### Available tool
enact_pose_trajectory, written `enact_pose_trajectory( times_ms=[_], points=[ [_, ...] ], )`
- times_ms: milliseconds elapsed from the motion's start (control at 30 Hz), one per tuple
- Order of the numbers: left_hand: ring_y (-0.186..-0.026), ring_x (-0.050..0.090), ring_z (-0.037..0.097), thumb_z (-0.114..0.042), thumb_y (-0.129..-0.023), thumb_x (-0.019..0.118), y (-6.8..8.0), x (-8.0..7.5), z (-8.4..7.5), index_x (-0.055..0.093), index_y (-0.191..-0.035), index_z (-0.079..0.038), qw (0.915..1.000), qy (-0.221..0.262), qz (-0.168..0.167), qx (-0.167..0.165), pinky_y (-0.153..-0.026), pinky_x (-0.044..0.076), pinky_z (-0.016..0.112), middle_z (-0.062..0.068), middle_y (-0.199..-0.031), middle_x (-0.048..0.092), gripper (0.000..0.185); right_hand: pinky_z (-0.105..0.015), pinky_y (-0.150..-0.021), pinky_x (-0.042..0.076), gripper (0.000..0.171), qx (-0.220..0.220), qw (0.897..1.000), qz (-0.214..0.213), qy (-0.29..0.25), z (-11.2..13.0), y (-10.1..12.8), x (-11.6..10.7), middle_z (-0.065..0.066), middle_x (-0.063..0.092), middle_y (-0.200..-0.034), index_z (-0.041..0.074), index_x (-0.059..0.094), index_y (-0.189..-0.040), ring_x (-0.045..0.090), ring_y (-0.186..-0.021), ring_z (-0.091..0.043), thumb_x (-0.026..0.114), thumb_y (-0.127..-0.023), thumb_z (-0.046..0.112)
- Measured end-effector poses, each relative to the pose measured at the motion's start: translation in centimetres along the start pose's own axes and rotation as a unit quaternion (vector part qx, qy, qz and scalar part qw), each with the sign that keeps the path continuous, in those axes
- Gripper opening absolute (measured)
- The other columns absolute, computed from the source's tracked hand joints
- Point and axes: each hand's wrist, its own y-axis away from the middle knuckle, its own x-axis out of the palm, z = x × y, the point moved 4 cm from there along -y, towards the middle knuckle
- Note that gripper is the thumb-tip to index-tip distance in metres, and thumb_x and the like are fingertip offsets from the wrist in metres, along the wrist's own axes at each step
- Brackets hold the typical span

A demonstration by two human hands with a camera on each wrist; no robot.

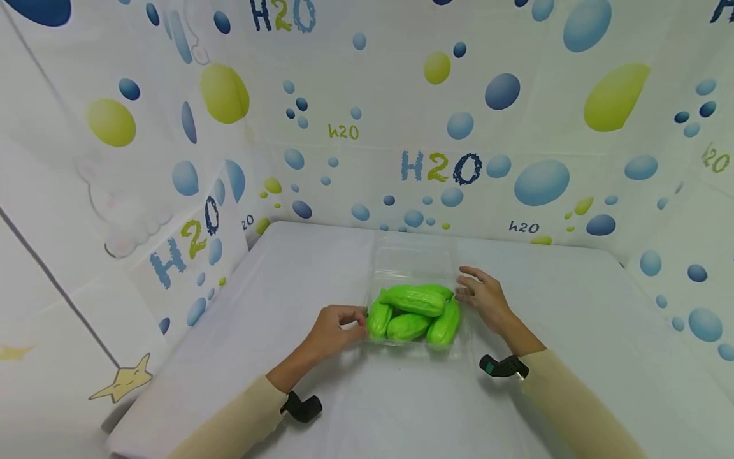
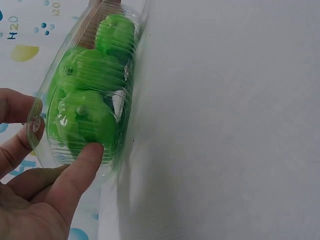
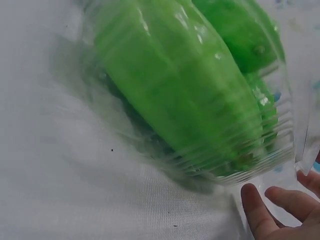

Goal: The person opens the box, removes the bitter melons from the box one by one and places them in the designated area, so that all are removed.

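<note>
Beige sleeves (image 1: 235,417) sat closest; left hand (image 1: 337,331) pinched a clear plastic box (image 3: 270,162) of oblong green vegetables (image 1: 413,301), right hand (image 1: 486,299) spread alongside. Probably steadying; clear lid (image 1: 413,260) likely needed lifting next.

**Cam setup: one wide, two close**

Head cam: high, looks forward and down; widest, farthest back. Left wrist cam: close, tilted sideways, faces the clear container (image 1: 411,258) past left hand (image 1: 334,331). Right wrist cam: closest, container runs off top edge, right hand (image 1: 486,299) lower right. All three share container and white tabletop (image 1: 401,401); head + left wrist share backdrop (image 1: 378,83).
</note>
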Motion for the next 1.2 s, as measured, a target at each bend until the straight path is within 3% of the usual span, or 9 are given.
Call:
enact_pose_trajectory(
  times_ms=[133, 267, 333, 500, 600, 733, 933, 1033, 1200],
  points=[
    [-0.128, 0.059, 0.038, -0.01, -0.086, 0.072, 0.4, 0.2, -0.2, 0.068, -0.075, -0.015, 0.9999, -0.001, 0.01, 0.001, -0.105, 0.046, 0.057, 0.02, -0.13, 0.067, 0.012, -0.025, -0.092, 0.053, 0.053, 0.006, 1.0, -0.017, 0.021, -0.3, -0.3, -0.3, -0.02, 0.042, -0.151, 0.006, 0.04, -0.155, 0.063, -0.113, -0.023, 0.05, -0.107, 0.026],
    [-0.126, 0.061, 0.038, -0.011, -0.086, 0.074, 0.7, 0.4, -0.2, 0.069, -0.078, -0.014, 0.9997, 0.001, 0.024, 0.004, -0.105, 0.046, 0.058, 0.02, -0.131, 0.066, 0.01, -0.022, -0.082, 0.055, 0.05, 0.013, 0.998, -0.038, 0.04, -0.8, -0.5, -0.5, -0.02, 0.054, -0.135, 0.008, 0.045, -0.152, 0.064, -0.101, -0.016, 0.053, -0.106, 0.025],
    [-0.122, 0.063, 0.038, -0.011, -0.085, 0.076, 0.7, 0.3, -0.3, 0.07, -0.086, -0.013, 0.9995, 0.006, 0.03, 0.009, -0.103, 0.047, 0.057, 0.018, -0.127, 0.069, 0.006, -0.022, -0.082, 0.055, 0.05, 0.009, 0.998, -0.041, 0.05, -0.9, -0.6, -0.5, -0.02, 0.057, -0.131, 0.008, 0.045, -0.152, 0.064, -0.1, -0.016, 0.053, -0.106, 0.026],
    [-0.122, 0.064, 0.037, -0.008, -0.084, 0.079, 0.0, -0.1, -0.3, 0.064, -0.118, -0.008, 0.9988, 0.023, 0.042, 0.013, -0.102, 0.049, 0.055, 0.017, -0.13, 0.067, 0.037, -0.022, -0.081, 0.054, 0.05, -0.003, 0.997, -0.045, 0.058, -0.9, -1.0, -0.3, -0.02, 0.06, -0.13, 0.009, 0.047, -0.151, 0.065, -0.1, -0.014, 0.055, -0.105, 0.026],
    [-0.125, 0.062, 0.036, -0.008, -0.088, 0.073, -0.8, -0.4, -0.3, 0.058, -0.133, -0.008, 0.9991, 0.022, 0.036, -0.006, -0.101, 0.05, 0.054, 0.02, -0.137, 0.062, 0.047, -0.021, -0.079, 0.053, 0.049, -0.007, 0.997, -0.052, 0.063, -0.7, -1.1, -0.2, -0.019, 0.062, -0.128, 0.009, 0.048, -0.15, 0.066, -0.097, -0.011, 0.056, -0.105, 0.027],
    [-0.12, 0.066, 0.03, -0.014, -0.092, 0.066, -2.4, -0.9, 0.0, 0.053, -0.144, -0.011, 0.9985, 0.021, 0.011, -0.05, -0.098, 0.053, 0.052, 0.02, -0.133, 0.065, 0.053, -0.02, -0.08, 0.054, 0.051, -0.014, 0.997, -0.047, 0.064, -0.4, -1.1, 0.1, -0.021, 0.063, -0.128, 0.008, 0.047, -0.151, 0.067, -0.096, -0.011, 0.056, -0.105, 0.028],
    [-0.099, 0.072, 0.021, -0.022, -0.096, 0.061, -4.7, -1.2, 0.6, 0.052, -0.148, -0.015, 0.9947, 0.015, -0.013, -0.101, -0.089, 0.056, 0.044, 0.011, -0.118, 0.073, 0.053, -0.02, -0.08, 0.053, 0.05, -0.017, 0.997, -0.045, 0.064, -0.4, -0.7, 0.6, -0.021, 0.066, -0.123, 0.008, 0.046, -0.151, 0.067, -0.095, -0.012, 0.055, -0.106, 0.027],
    [-0.099, 0.072, 0.022, -0.024, -0.097, 0.062, -5.6, -1.1, 1.1, 0.053, -0.148, -0.016, 0.9925, 0.025, -0.017, -0.119, -0.088, 0.057, 0.041, 0.01, -0.115, 0.074, 0.053, -0.022, -0.08, 0.053, 0.049, -0.013, 0.997, -0.048, 0.064, -0.5, -0.5, 0.9, -0.019, 0.069, -0.118, 0.009, 0.048, -0.15, 0.067, -0.093, -0.013, 0.055, -0.105, 0.026],
    [-0.107, 0.071, 0.025, -0.02, -0.098, 0.063, -6.7, -0.8, 2.3, 0.055, -0.147, -0.013, 0.9879, 0.084, -0.016, -0.129, -0.091, 0.057, 0.039, 0.015, -0.118, 0.073, 0.05, -0.023, -0.082, 0.053, 0.048, -0.011, 0.997, -0.049, 0.066, -0.8, -0.3, 1.5, -0.019, 0.069, -0.12, 0.009, 0.048, -0.15, 0.068, -0.096, -0.014, 0.054, -0.105, 0.026]
  ],
)
